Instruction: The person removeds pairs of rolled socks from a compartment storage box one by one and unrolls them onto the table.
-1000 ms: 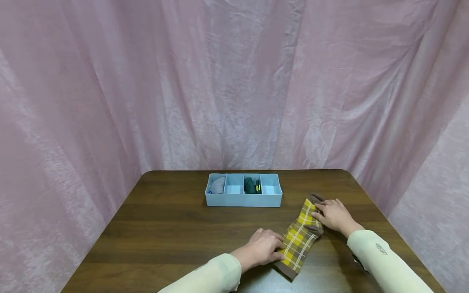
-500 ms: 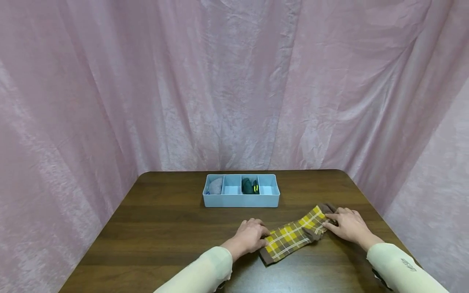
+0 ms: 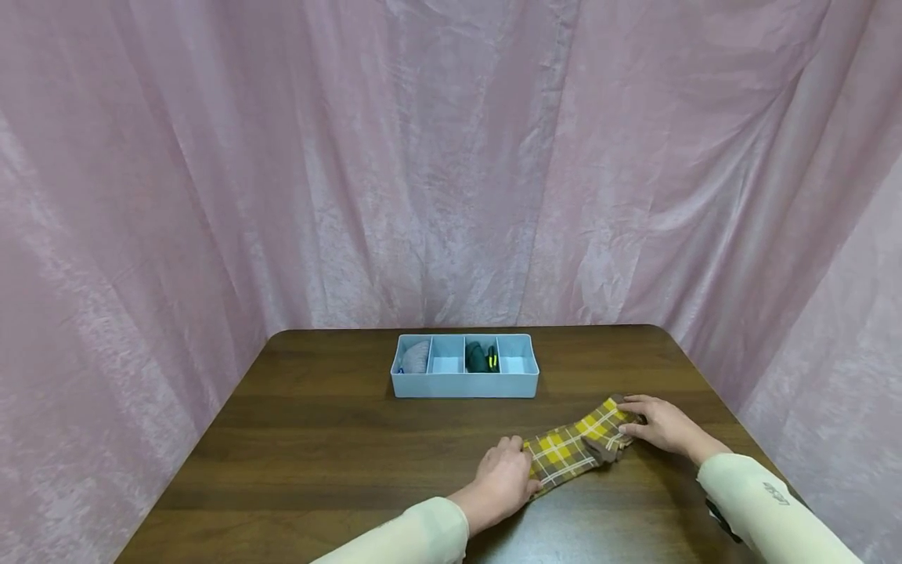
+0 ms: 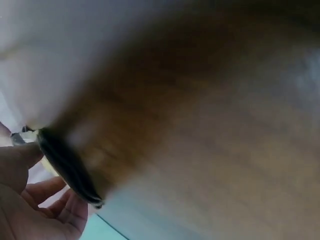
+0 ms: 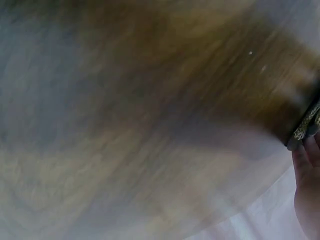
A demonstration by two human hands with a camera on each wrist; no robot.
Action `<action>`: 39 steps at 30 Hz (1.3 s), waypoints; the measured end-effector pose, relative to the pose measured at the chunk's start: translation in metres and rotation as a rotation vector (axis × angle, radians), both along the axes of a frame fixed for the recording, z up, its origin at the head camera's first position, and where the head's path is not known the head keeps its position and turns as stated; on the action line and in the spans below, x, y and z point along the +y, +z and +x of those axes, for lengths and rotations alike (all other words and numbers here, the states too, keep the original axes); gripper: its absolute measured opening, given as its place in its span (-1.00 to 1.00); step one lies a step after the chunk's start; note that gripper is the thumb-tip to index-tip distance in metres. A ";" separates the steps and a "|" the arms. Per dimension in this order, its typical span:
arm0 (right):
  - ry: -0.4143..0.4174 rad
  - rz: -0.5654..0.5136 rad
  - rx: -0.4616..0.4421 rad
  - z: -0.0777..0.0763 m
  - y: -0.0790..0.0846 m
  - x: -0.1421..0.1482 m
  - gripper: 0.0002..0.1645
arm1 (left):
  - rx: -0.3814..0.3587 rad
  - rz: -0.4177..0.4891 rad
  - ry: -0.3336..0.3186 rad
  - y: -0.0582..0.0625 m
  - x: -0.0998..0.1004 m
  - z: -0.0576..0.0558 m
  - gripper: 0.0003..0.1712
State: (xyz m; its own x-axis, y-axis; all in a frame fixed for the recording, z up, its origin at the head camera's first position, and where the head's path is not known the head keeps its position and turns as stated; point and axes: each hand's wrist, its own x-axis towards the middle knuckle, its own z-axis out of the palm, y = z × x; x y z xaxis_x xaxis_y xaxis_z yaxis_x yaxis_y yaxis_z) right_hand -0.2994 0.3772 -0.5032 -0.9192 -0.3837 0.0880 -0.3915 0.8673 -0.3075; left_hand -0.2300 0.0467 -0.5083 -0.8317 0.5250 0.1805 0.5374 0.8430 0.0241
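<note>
A yellow and brown plaid sock [image 3: 557, 454] lies slantwise on the table, its brown heel towards the near side. Whether a second sock lies beneath it I cannot tell. My left hand [image 3: 503, 479] grips the cuff end, which it mostly covers in the head view. From the left wrist, the dark cuff [image 4: 70, 167] shows between thumb and fingers. At the toe end, my right hand [image 3: 665, 427] holds the sock between thumb and fingers, hiding part of the brown toe. Only the sock's edge [image 5: 302, 127] and some fingers [image 5: 306, 155] show in the right wrist view.
A light blue box [image 3: 465, 385] with dividers stands further back on the wooden table [image 3: 317, 439]. One compartment has a grey bundle [image 3: 416, 357], another a dark green bundle [image 3: 477, 357] with yellow marks beside it. Pink curtains [image 3: 451, 172] hang around the table.
The sock has turned from steeply slanted to flatter across the table, its toe end shifting right and nearer. My left hand went left with the cuff, then back right over it.
</note>
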 end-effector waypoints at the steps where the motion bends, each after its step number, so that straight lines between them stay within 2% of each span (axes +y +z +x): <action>1: -0.004 0.001 -0.009 0.000 0.000 0.001 -0.35 | 0.002 -0.011 0.005 0.001 0.000 -0.001 -0.61; 5: -0.013 0.012 -0.007 0.005 0.001 0.004 -0.32 | -0.028 -0.021 -0.004 0.003 -0.005 -0.006 -0.61; 15: -0.045 -0.006 0.069 0.016 -0.001 0.006 -0.32 | -0.071 0.007 -0.112 0.005 -0.025 -0.026 -0.53; 23: -0.095 0.032 0.123 0.028 -0.003 0.009 -0.31 | -0.130 -0.018 -0.152 0.007 -0.027 -0.039 -0.49; 31: -0.144 0.047 0.112 0.047 -0.006 0.009 -0.29 | -0.145 -0.018 -0.222 0.008 -0.029 -0.051 -0.54; 34: -0.177 0.046 0.122 0.052 -0.008 0.007 -0.28 | -0.148 -0.027 -0.231 0.009 -0.029 -0.055 -0.54; 39: -0.229 0.046 0.150 0.061 -0.010 0.004 -0.28 | -0.149 -0.052 -0.198 0.010 -0.026 -0.060 -0.54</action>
